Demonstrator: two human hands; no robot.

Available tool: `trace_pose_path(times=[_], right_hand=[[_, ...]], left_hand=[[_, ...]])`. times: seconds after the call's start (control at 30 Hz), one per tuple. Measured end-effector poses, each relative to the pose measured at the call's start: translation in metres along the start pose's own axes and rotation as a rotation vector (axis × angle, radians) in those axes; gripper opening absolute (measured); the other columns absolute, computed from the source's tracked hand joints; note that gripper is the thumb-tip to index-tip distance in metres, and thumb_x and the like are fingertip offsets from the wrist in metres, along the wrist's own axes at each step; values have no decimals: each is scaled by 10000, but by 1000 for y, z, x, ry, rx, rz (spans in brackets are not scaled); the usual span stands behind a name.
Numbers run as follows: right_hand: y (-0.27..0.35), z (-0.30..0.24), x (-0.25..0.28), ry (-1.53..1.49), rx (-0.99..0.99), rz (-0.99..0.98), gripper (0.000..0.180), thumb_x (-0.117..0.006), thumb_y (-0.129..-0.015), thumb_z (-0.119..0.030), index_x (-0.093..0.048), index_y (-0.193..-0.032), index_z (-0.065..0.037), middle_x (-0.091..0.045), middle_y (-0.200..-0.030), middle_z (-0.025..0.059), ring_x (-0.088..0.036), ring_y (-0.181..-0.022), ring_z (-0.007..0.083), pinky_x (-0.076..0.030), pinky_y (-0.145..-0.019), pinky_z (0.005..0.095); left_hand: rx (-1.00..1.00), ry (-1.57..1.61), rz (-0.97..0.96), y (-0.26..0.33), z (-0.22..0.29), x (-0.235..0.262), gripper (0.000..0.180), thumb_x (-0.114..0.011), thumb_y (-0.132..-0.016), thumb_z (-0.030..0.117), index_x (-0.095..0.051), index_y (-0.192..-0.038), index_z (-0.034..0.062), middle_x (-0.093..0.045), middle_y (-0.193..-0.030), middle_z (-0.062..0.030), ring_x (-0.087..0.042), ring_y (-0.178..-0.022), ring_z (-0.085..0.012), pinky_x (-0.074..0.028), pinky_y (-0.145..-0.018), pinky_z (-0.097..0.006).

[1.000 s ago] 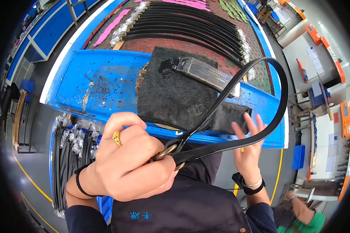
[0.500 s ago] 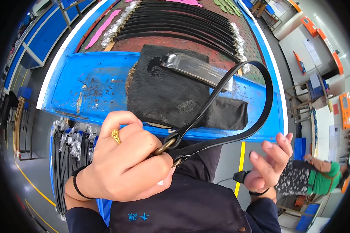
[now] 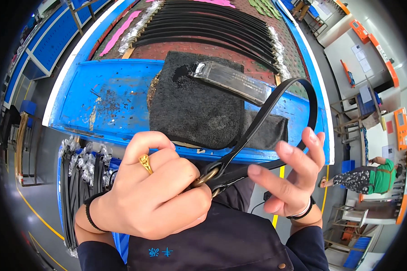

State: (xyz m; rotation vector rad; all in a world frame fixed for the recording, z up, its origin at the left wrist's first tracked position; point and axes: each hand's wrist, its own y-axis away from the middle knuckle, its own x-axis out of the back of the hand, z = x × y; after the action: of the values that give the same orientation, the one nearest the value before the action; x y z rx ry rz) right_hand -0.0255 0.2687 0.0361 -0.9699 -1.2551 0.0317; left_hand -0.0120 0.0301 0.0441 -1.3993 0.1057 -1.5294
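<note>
My left hand (image 3: 156,196), with a gold ring on one finger, is closed round the end of a black leather strap (image 3: 312,106). Brass-coloured metal rings (image 3: 208,177) show at its knuckles, where the two ends of the strap meet. The rest of the strap rises in a loop to the right, above the bench. My right hand (image 3: 291,180) is open beside the lower run of the loop, fingers spread and partly in front of it; contact cannot be made out. Beyond the strap, a dark cloth (image 3: 190,110) carries a flat clear plastic container (image 3: 233,83).
Several black straps (image 3: 203,29) with plastic-wrapped ends lie across the blue bench (image 3: 108,99). Pink strips (image 3: 122,31) lie near them. More wrapped straps (image 3: 77,180) hang below at left. A person in green (image 3: 380,176) stands off to the right.
My right hand has moved left and up to the strap's lower run. My left hand shifted slightly right with the strap. The person in green moved farther off.
</note>
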Motion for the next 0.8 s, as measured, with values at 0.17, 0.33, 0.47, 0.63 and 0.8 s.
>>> trace_pose_path(times=[0.17, 0.33, 0.47, 0.63, 0.8], right_hand=[[19, 12, 0, -155, -153, 287, 550, -235, -925, -501, -662, -928, -154, -537, -1118, 100, -398, -1181, 326, -226, -1037, 477], [57, 21, -6, -50, -148, 58, 339, -437, -884, -369, -642, -973, -115, -495, -1203, 111, -366, -1209, 348, -209, -1034, 502], [48, 23, -27, 134, -491, -372, 317, -607, -759, -198, -623, -1048, -70, -418, -1307, 129, -286, -1258, 384, -163, -1028, 539], [45, 19, -24, 201, -520, -397, 330, -605, -771, -211, -617, -1057, -45, -365, -1364, 111, -211, -1305, 374, -102, -1043, 539], [42, 18, -19, 175, -561, -379, 340, -623, -755, -172, -603, -1048, -1, -360, -1363, 124, -196, -1309, 379, -90, -1046, 542]], left_hand=[[26, 12, 29, 2, -1, 1, 188, -689, -503, 104, -563, -643, 112, -400, -618, -12, -421, -513, -182, -403, -655, -383], [39, 11, 85, 6, -11, 0, 168, -683, -563, 105, -548, -663, 95, -471, -655, -37, -441, -540, -199, -401, -618, -371], [211, 220, 296, 9, -16, -5, 171, -695, -555, 68, -566, -667, 65, -474, -625, -50, -442, -535, -214, -375, -602, -312], [639, 1104, 421, 19, -22, 1, 129, -555, -826, 154, -518, -828, 30, -537, -783, -47, -460, -678, -94, -370, -624, -249], [703, 1529, 508, 12, -20, 6, 145, -516, -858, 177, -523, -872, 33, -549, -783, -50, -494, -663, -99, -401, -651, -268]])
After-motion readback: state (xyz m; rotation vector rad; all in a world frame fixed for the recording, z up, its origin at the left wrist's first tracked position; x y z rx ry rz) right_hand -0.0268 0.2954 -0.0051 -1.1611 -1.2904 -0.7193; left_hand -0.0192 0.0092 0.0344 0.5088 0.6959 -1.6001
